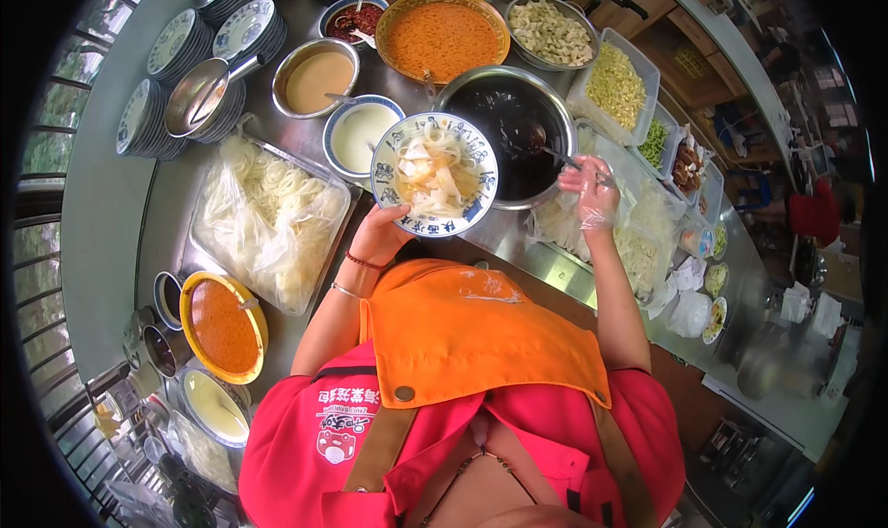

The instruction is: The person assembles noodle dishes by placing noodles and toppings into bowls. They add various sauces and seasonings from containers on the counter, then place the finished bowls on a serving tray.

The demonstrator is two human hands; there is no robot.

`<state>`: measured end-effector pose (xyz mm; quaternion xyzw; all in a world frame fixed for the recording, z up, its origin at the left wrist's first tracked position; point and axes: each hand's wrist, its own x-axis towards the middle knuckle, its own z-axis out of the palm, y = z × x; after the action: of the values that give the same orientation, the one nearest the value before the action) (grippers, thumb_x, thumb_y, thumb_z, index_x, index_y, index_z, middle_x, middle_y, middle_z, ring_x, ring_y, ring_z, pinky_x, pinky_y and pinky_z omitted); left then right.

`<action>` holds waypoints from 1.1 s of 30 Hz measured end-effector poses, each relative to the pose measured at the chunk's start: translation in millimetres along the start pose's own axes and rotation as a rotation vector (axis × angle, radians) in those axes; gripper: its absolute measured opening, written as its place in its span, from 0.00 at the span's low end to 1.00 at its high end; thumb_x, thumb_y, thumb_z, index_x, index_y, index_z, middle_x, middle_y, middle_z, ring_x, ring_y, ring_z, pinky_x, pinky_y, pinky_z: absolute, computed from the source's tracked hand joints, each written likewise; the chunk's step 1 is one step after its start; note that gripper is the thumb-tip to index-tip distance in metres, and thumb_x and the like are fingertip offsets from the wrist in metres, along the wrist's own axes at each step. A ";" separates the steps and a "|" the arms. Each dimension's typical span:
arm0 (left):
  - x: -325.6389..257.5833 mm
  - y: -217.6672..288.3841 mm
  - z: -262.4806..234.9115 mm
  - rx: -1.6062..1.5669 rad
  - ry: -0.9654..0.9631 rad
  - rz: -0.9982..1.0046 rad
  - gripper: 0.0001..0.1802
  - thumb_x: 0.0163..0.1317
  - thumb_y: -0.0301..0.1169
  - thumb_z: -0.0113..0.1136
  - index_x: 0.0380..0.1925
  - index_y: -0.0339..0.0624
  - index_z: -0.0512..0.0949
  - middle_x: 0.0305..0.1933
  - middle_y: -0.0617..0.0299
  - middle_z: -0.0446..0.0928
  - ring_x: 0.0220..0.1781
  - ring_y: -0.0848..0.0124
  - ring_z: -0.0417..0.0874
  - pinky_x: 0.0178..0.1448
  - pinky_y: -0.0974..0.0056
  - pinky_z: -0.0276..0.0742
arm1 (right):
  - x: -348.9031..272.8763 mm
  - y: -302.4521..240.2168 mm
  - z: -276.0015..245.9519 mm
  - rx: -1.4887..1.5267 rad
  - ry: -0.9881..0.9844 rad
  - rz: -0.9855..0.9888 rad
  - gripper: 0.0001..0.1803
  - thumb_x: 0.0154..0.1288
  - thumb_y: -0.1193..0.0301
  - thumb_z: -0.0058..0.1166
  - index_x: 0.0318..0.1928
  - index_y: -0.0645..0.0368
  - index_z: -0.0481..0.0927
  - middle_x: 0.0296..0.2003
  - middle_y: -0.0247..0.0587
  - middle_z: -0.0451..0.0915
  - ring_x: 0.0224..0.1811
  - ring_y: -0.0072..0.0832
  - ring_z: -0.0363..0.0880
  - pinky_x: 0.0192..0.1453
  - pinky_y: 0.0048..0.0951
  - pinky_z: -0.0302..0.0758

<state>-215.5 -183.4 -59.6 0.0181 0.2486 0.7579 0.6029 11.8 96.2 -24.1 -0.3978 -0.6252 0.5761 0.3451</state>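
Nearest, one patterned bowl [382, 173] is held by the left hand [381, 236] above the front edge of the steel counter [294, 135]. The thumb is laid on the rim; the other fingers are mostly hidden below, so their spread cannot be told. In it one portion of pale noodles [433, 172] with some brownish liquid is seen: the portioning may be judged as done, the dressing as begun. No green topping can be made out, so it seems unfinished. By the gloved right hand [592, 190], with fingers bent closed, the handle of one ladle [561, 158] is gripped, its head being dipped into one pot [548, 83] of dark liquid. Toward the left edge, one yellow basin [239, 377] of orange sauce and one noodle tray [300, 164] are placed. Farther, one bowl of white liquid [356, 137] and one steel bowl of tan sauce [310, 79] are found. Near the far edge, one wide basin [502, 37] of orange sauce is set; at the far left corner, at least four plate stacks [242, 24] are counted.
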 end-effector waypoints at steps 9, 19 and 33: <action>5.8 3.7 -0.7 0.013 -0.011 -0.014 0.33 0.62 0.25 0.57 0.68 0.33 0.61 0.67 0.50 0.71 0.66 0.57 0.74 0.68 0.52 0.72 | -26.7 -87.4 -1.3 0.006 -0.008 0.004 0.15 0.77 0.67 0.43 0.47 0.69 0.74 0.32 0.51 0.81 0.29 0.33 0.85 0.35 0.30 0.85; 16.4 -2.2 17.9 0.018 -0.022 -0.056 0.30 0.62 0.24 0.55 0.66 0.33 0.64 0.64 0.50 0.73 0.63 0.57 0.77 0.65 0.51 0.75 | -80.7 -135.6 39.9 -0.268 -0.346 -0.346 0.10 0.71 0.76 0.48 0.49 0.66 0.77 0.36 0.49 0.82 0.34 0.37 0.85 0.37 0.31 0.83; -47.3 7.1 -30.4 -0.082 0.078 0.136 0.32 0.61 0.22 0.55 0.67 0.31 0.62 0.67 0.48 0.70 0.68 0.53 0.72 0.71 0.49 0.69 | -41.2 -33.4 32.6 -1.169 -0.507 -0.876 0.16 0.61 0.76 0.54 0.51 0.54 0.77 0.37 0.40 0.74 0.39 0.40 0.80 0.39 0.41 0.79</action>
<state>-219.0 -238.9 -70.6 -0.0194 0.2386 0.8068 0.5402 -2.2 44.1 7.0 -0.0878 -0.9880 0.0368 0.1216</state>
